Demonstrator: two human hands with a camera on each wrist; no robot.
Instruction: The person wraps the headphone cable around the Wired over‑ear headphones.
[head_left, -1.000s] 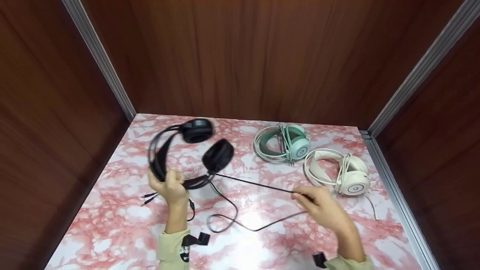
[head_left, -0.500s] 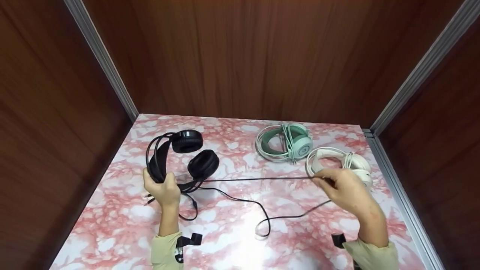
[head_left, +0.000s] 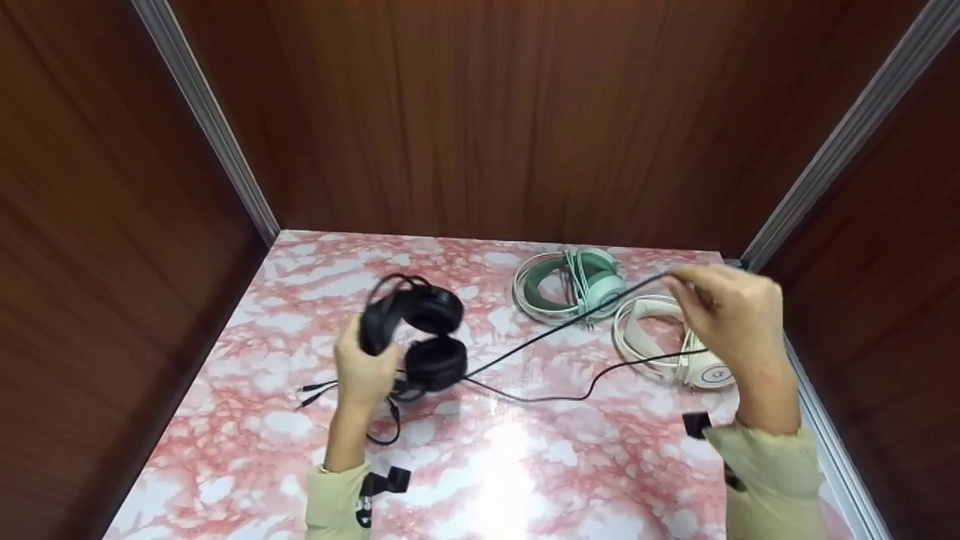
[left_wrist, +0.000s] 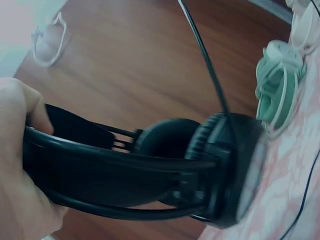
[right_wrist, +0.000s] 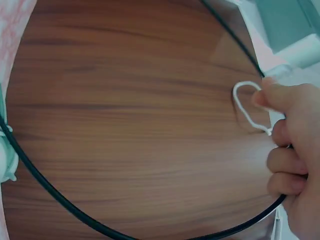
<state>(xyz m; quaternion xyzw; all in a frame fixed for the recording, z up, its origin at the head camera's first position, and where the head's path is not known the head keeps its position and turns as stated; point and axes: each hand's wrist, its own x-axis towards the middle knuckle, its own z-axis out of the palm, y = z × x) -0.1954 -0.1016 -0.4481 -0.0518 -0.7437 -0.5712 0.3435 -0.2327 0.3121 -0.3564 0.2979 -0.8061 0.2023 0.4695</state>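
Note:
My left hand [head_left: 364,375] grips the headband of a pair of black headphones [head_left: 436,364], held over the left part of the table with both ear cups toward the right. In the left wrist view the fingers curl round the headband [left_wrist: 110,175]. From the lower ear cup a black cable [head_left: 555,328] stretches up and right to my right hand [head_left: 739,315], which pinches it between thumb and forefinger. A second run of the cable sags back from that hand. The right wrist view shows the other fingers [right_wrist: 285,162] curled round the cable too. Thin black plugs [head_left: 307,388] stick out left of my left wrist.
Green headphones [head_left: 592,262] with a wrapped white cable lie at the back right. Cream headphones [head_left: 716,375] lie nearer, partly behind my right hand. Brown wood-grain walls [head_left: 480,120] with metal corner rails enclose the pink marbled table [head_left: 585,480].
My right hand has moved right and up, drawing the cable out longer. The left hand went slightly left, then back right, turning the black headphones so the ear cups sit one above the other.

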